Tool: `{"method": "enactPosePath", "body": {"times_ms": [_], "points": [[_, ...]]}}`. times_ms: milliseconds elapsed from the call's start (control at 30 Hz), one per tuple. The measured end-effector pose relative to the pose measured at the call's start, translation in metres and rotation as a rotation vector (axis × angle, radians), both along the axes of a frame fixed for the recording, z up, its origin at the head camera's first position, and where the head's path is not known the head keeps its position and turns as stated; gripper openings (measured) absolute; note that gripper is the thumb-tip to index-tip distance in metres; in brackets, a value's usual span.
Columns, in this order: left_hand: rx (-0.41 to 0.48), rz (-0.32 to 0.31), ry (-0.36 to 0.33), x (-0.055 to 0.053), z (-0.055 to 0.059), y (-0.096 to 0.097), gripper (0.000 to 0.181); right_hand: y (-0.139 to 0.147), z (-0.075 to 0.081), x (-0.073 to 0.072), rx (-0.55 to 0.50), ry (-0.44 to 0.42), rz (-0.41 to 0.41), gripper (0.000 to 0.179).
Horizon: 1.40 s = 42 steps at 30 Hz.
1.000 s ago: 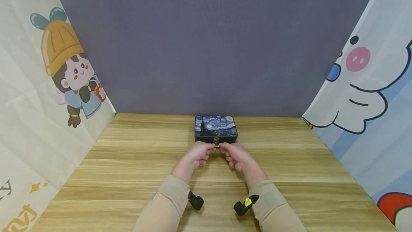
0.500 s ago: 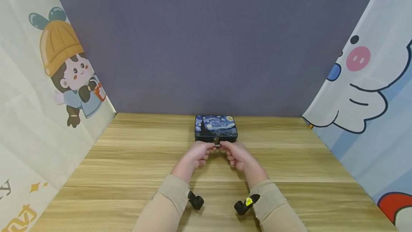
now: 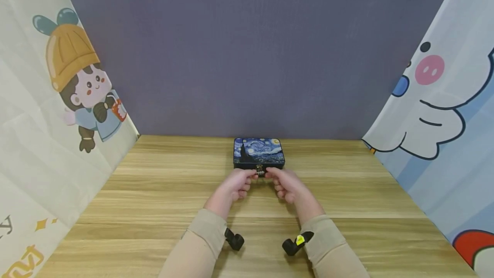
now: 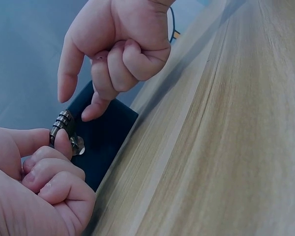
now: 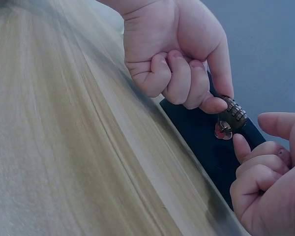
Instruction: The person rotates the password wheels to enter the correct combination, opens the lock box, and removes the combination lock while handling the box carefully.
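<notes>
A small box [image 3: 258, 151] with a starry night painting on its lid stands shut at the back of the table. At its front clasp [image 4: 78, 145] hangs a small bronze combination padlock [image 5: 234, 112] with several number dials. My left hand [image 3: 237, 182] pinches one end of the padlock between thumb and index finger, its other fingers curled. My right hand [image 3: 288, 184] is beside the padlock's other end. In the left wrist view, the right thumb and index finger [image 4: 70, 76] are spread apart, with a gap to the padlock; its remaining fingers are folded in.
The wooden table [image 3: 173, 209] runs back to a grey-purple panel [image 3: 247, 55]. Printed cartoon curtains hang at the left [image 3: 38, 162] and right [image 3: 444, 140]. Each beige sleeve carries a black wrist camera [image 3: 234, 240].
My right thumb and index finger have come away from the padlock and shifted slightly right, showing more of its dials. The left hand keeps its pinch, and the box has stayed in place.
</notes>
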<state>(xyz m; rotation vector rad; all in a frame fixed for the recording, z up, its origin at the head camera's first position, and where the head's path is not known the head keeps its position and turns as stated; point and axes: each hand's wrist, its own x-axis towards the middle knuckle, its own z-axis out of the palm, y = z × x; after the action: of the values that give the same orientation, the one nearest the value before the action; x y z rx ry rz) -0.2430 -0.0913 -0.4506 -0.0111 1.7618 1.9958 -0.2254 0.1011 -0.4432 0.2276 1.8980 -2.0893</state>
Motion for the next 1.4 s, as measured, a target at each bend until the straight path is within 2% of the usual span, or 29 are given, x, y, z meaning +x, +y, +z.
{"method": "enactPosePath", "body": {"times_ms": [367,767,1033,1400], "points": [[0.024,-0.01,-0.001,-0.0021,-0.0025,0.0005,0.028,0.0003,-0.0011,-0.001,-0.002,0.002,-0.005,0.032],[-0.007,-0.025,0.013,-0.0013,-0.0017,0.0016,0.033,-0.0014,-0.0024,-0.0015,0.022,0.022,0.023,0.034],[-0.034,-0.024,0.035,-0.0005,-0.0026,0.0023,0.033,-0.0029,-0.0041,-0.0013,0.008,0.031,0.02,0.022],[-0.045,-0.014,0.038,-0.0005,-0.0049,0.0039,0.031,-0.0045,-0.0037,0.0002,0.01,0.026,0.013,0.025]]}}
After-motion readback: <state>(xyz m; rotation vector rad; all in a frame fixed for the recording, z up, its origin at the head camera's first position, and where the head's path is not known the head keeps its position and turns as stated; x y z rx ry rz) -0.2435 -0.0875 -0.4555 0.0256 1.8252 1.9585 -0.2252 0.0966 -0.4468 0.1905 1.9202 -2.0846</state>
